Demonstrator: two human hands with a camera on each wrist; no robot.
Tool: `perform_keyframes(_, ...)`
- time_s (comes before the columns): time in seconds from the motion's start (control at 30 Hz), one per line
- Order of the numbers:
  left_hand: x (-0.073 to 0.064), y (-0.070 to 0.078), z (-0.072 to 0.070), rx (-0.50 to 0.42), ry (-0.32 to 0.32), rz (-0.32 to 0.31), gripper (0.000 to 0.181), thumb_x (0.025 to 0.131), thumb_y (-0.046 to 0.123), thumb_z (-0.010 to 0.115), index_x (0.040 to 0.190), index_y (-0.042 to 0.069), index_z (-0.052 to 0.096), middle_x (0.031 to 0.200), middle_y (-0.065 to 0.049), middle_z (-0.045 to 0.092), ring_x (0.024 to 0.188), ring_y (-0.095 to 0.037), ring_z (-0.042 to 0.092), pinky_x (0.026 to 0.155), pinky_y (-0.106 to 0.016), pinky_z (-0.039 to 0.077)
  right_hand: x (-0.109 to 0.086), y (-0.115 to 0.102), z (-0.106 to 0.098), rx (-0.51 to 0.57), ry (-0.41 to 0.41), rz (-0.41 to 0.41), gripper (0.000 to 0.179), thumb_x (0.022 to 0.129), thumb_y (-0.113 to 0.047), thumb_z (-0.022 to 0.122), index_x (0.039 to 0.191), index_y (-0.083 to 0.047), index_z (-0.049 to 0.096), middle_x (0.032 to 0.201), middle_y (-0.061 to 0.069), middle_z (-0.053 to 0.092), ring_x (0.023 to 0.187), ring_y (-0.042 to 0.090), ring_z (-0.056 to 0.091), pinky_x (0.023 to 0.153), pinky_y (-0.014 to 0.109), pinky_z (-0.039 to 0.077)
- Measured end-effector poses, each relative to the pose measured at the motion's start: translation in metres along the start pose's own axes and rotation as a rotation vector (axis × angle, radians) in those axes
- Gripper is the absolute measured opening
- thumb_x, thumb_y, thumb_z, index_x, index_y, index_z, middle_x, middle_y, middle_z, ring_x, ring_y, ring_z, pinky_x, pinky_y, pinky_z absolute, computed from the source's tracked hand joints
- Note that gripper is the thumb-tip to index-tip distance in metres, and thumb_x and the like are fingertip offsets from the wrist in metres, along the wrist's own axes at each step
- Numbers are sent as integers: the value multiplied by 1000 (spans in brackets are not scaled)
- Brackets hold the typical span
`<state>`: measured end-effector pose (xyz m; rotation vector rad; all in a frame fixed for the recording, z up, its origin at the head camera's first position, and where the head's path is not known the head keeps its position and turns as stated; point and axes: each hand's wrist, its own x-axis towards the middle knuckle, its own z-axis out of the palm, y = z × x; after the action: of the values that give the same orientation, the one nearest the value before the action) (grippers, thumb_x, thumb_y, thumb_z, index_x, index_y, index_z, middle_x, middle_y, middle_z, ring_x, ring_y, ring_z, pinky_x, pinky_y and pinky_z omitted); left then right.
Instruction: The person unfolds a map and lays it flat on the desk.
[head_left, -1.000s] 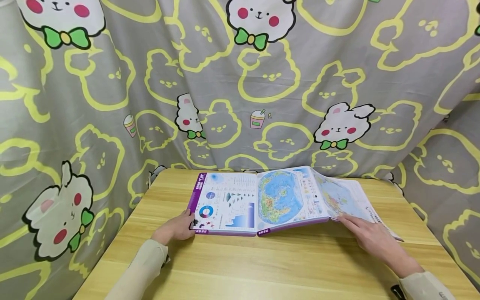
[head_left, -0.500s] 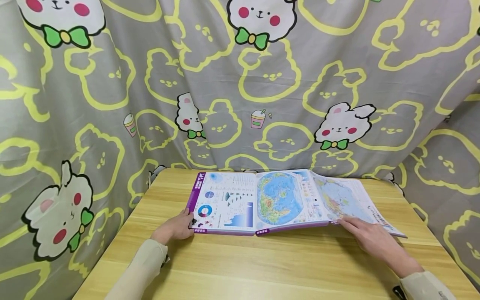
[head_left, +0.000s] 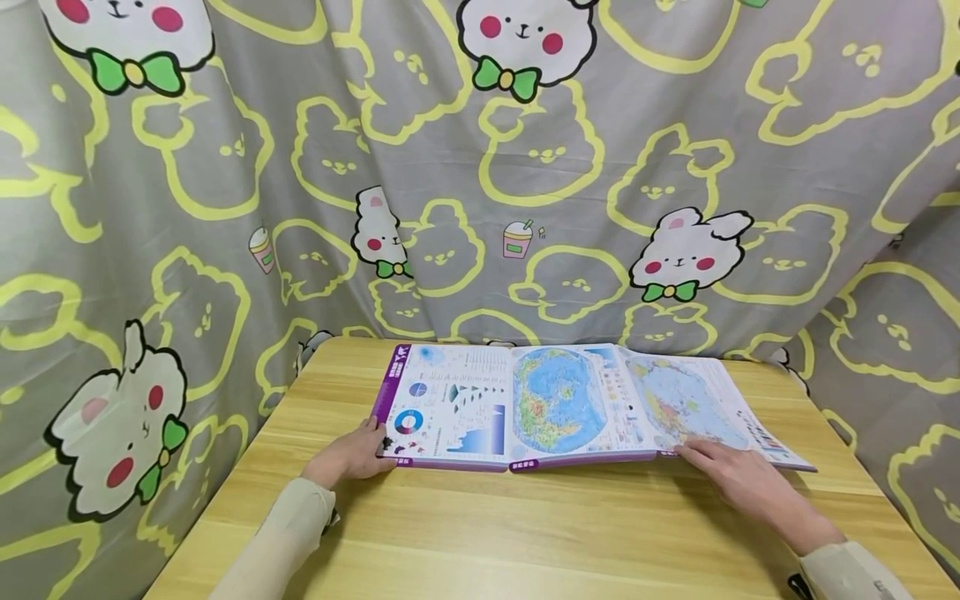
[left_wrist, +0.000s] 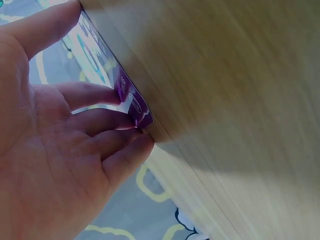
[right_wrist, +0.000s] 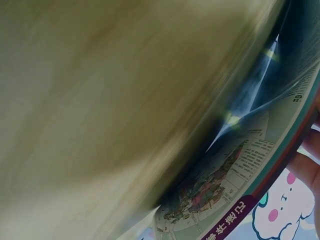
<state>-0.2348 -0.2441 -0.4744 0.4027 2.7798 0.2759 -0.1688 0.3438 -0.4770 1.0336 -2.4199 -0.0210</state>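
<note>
An unfolded map sheet with purple borders lies across the far part of the wooden table. Its left panel bears charts; the other panels show world maps. My left hand holds the sheet's lower left corner. In the left wrist view, that hand's fingers bend to the purple edge, the thumb set farther along it. At the front edge of the right part, my right hand grips the sheet near a fold. Beneath it, the right wrist view shows the printed underside and part of the fingers; the thumb is hidden.
The wooden table extends in front of the map toward me. A grey curtain with cartoon rabbits and yellow outlines hangs close behind the table and along both sides. The map's back edge lies near the curtain.
The raised fold between the middle and right panels has sunk, and the sheet lies flatter. Its right end has spread slightly rightward. Both hands stay almost in place.
</note>
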Motion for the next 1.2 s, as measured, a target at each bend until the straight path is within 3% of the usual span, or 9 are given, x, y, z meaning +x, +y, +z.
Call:
perform_keyframes(0.07, 0, 0, -1, 2, 1, -3, 77, 90, 36, 62, 137, -16, 33, 145, -38, 19, 135, -48, 21, 110, -53, 23, 0, 0, 2, -2, -15, -1, 39, 79, -1, 49, 112, -11, 67, 107, 9, 64, 88, 29, 65, 50, 37, 51)
perform_keyframes(0.17, 1, 0, -1, 3, 2, -8, 77, 89, 36, 63, 137, -17, 34, 145, -39, 20, 135, -48, 21, 109, -53, 24, -1, 1, 5, -1, -16, -13, 36, 83, -5, 46, 111, -11, 67, 107, 9, 64, 89, 29, 64, 53, 39, 53)
perform_keyframes(0.27, 2, -1, 0, 8, 0, -21, 77, 89, 37, 62, 137, -16, 34, 145, -38, 20, 135, -48, 21, 109, -53, 24, 0, 1, 7, -3, -3, -27, 39, 95, -11, 32, 109, -10, 68, 105, 10, 65, 88, 29, 65, 55, 40, 54)
perform_keyframes(0.33, 3, -2, 0, 9, -2, -27, 77, 89, 37, 62, 137, -16, 34, 145, -37, 20, 135, -47, 21, 109, -53, 24, 1, 1, 8, -4, -1, -30, 51, 103, -19, 18, 107, -10, 69, 104, 11, 65, 87, 30, 65, 55, 41, 54)
perform_keyframes(0.43, 4, -2, 0, 12, -5, -40, 77, 90, 38, 61, 138, -15, 33, 146, -36, 19, 136, -46, 20, 110, -53, 24, 3, 0, 10, -13, -9, -33, 72, 103, -26, 0, 105, -9, 69, 102, 12, 66, 86, 30, 65, 57, 41, 55)
perform_keyframes(0.5, 5, -3, 0, 7, -5, -46, 77, 90, 38, 61, 139, -15, 33, 147, -36, 19, 136, -46, 20, 110, -53, 24, 4, 0, 11, -15, -26, -36, 52, 104, -18, 18, 105, -9, 69, 102, 13, 65, 86, 30, 65, 57, 41, 55)
perform_keyframes(0.57, 6, -3, 0, 8, -4, -47, 77, 90, 38, 61, 139, -15, 33, 147, -36, 19, 136, -46, 20, 110, -54, 24, 5, 0, 11, -18, -43, -37, 32, 95, -7, 39, 105, -9, 69, 102, 13, 65, 86, 31, 65, 57, 41, 55)
perform_keyframes(0.67, 7, -4, -1, 4, -8, -52, 77, 90, 38, 61, 139, -14, 32, 147, -35, 19, 137, -45, 20, 110, -54, 23, 6, 0, 12, -23, -66, -33, 37, 71, 3, 59, 104, -10, 69, 100, 13, 65, 85, 31, 65, 57, 41, 55)
perform_keyframes(1.2, 5, 2, -5, -5, -23, -77, 79, 89, 38, 63, 139, -15, 32, 148, -35, 18, 137, -46, 19, 110, -53, 22, 7, -4, 16, 37, -225, 4, 45, 67, 12, 60, 108, -5, 69, 105, 19, 64, 81, 36, 65, 63, 45, 56)
